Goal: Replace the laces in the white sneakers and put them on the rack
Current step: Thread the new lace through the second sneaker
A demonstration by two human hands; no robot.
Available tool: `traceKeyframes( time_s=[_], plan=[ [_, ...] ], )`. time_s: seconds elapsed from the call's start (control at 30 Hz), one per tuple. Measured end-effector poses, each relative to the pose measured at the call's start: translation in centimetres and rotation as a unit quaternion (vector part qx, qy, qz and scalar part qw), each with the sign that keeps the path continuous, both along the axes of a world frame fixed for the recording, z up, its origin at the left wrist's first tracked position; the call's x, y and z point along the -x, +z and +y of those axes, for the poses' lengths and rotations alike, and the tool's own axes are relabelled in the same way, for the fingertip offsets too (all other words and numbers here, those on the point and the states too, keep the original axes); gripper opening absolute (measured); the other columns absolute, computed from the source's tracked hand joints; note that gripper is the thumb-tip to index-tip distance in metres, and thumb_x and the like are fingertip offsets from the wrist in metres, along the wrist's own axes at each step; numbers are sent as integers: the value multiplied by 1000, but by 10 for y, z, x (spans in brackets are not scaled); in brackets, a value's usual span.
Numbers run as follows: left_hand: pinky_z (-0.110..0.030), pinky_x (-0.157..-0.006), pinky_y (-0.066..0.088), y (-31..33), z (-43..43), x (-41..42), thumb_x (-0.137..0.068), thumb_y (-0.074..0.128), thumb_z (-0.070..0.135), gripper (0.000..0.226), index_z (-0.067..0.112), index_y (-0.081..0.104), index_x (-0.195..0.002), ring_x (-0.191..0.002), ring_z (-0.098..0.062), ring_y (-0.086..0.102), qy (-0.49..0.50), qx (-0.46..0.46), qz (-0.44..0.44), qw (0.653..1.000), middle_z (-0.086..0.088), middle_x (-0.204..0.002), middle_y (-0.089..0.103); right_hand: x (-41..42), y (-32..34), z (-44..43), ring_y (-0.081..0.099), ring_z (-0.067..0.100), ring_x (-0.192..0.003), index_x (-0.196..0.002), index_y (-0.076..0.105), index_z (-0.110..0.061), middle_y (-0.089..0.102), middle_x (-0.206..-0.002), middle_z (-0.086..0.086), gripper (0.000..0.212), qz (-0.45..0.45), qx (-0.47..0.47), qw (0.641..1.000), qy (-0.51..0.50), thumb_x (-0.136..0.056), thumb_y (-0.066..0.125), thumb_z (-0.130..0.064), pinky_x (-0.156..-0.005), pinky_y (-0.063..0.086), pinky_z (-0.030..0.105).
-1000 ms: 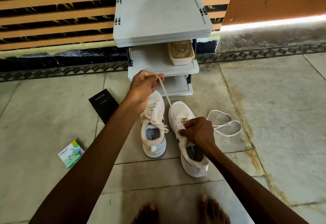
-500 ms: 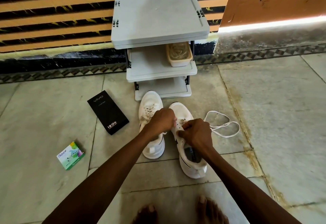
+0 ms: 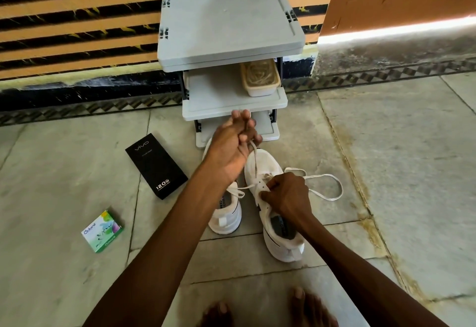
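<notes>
Two white sneakers stand side by side on the floor in front of a grey shoe rack (image 3: 231, 105). My left hand (image 3: 231, 146) is raised above the left sneaker (image 3: 228, 210) and pinches a white lace (image 3: 253, 161) that runs taut down to the eyelets of the right sneaker (image 3: 273, 226). My right hand (image 3: 286, 195) grips the right sneaker's upper at the eyelets. A loose white lace (image 3: 332, 192) lies looped on the floor to the right of the shoes.
A black phone box (image 3: 155, 165) and a small green box (image 3: 102, 231) lie on the floor at left. A beige tub (image 3: 260, 79) of cords sits on the rack's middle shelf. My bare feet (image 3: 306, 308) are at the bottom edge. A striped wall stands behind the rack.
My left hand dropped to the right sneaker's eyelets, then rose up and away toward the rack, drawing the lace taut. My right hand stayed on the shoe.
</notes>
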State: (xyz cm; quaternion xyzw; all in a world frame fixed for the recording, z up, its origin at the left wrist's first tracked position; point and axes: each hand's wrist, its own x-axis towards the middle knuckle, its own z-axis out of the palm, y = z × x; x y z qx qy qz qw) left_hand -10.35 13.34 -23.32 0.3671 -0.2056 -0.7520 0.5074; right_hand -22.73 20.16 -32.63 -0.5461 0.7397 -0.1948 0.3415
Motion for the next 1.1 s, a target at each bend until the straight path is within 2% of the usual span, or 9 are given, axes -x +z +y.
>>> traceKeyframes(
  time_s=[0.1,0.27,0.37,0.47,0.6,0.8,0.93,1.03,1.1],
  plan=[
    [-16,-52,38,7,5,-5,-103,45,15,34,19,72,-83,-48,0,43,-83,133,-303,940,3,-71,59,0,0,0,56,4,-50,-78,77,-13,73,-70,3,9,-1,-1,1000,-2,-76,78,-21,-46,35,5],
    [-35,-91,49,-51,20,-2,-94,61,12,25,9,65,-118,-108,-28,64,-313,224,-806,450,-12,-121,65,-2,1,0,63,13,-60,-85,77,-11,74,-77,7,14,7,-7,1000,-8,-78,78,-23,-55,45,17],
    [-36,-89,50,-69,29,-3,-91,62,7,27,4,61,-118,-110,-31,63,-374,221,-821,371,-16,-121,63,-2,0,1,60,11,-56,-84,77,-10,73,-76,7,13,0,-1,1000,-10,-79,77,-22,-52,42,11],
    [-36,-84,48,-66,15,-2,-93,60,16,25,6,63,-116,-108,-31,62,-371,188,-800,432,-16,-120,64,-1,1,1,55,8,-52,-82,76,-11,72,-72,5,12,-4,2,1000,-12,-78,77,-22,-46,35,6],
    [-32,-82,42,-45,-4,-9,-98,47,15,25,2,66,-106,-103,-30,58,-310,111,-699,635,-13,-110,65,0,3,2,52,2,-51,-82,77,-13,72,-73,4,10,-9,7,1000,-5,-77,77,-21,-45,38,7],
    [-20,-72,46,25,-3,-21,-91,42,-11,32,14,50,-72,-59,-7,50,-68,98,-173,978,6,-64,56,0,0,2,53,2,-49,-78,76,-10,66,-63,-1,9,-10,4,1000,-4,-76,78,-19,-43,37,8],
    [-30,-69,57,44,5,-15,-94,52,5,17,10,62,-81,-57,-7,49,-40,56,60,996,2,-67,53,0,-1,0,56,2,-53,-81,77,-13,70,-71,0,10,-8,-7,1000,-9,-77,79,-22,-47,36,8],
    [-17,-48,36,6,10,-10,-103,47,24,27,9,69,-98,-49,0,42,-72,23,-179,981,7,-64,56,-1,0,1,59,7,-56,-82,76,-12,73,-77,3,11,-8,-6,1000,-15,-76,79,-21,-53,46,16],
    [-21,-57,38,-23,8,-10,-104,44,27,34,7,72,-105,-60,2,54,-128,90,-485,861,0,-77,71,-1,1,1,59,6,-55,-82,76,-12,72,-77,3,12,-9,-6,1000,-16,-76,79,-22,-52,46,15]
  ],
)
